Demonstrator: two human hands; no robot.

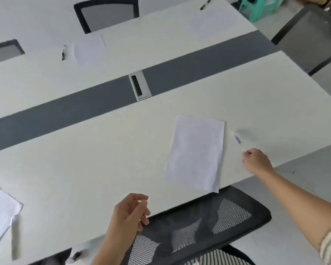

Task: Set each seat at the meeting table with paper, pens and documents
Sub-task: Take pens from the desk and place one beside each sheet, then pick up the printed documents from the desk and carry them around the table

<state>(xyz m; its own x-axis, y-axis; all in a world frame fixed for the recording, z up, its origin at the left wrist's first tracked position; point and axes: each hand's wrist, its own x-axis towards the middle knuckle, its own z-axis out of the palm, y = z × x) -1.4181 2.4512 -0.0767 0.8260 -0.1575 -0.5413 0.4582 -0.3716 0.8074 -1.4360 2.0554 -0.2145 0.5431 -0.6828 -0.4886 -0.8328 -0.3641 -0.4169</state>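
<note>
A white sheet of paper [196,152] lies on the white meeting table [103,150] in front of a black mesh chair [195,224]. Just right of the sheet lies a pale pen [238,140] with a blue mark, blurred. My right hand [256,160] pinches the pen's near end with curled fingers. My left hand [130,213] hovers over the table's near edge, fingers loosely curled, holding nothing. Another sheet [0,213] lies at the near left. On the far side lie a sheet [88,50] with a dark pen [63,52] beside it, and another dark pen [205,4].
A grey strip [65,109] runs down the table's middle with a cable port [139,86]. Two black chairs [105,14] stand at the far side, another frame [310,35] at the right end. A green stool [256,6] is behind.
</note>
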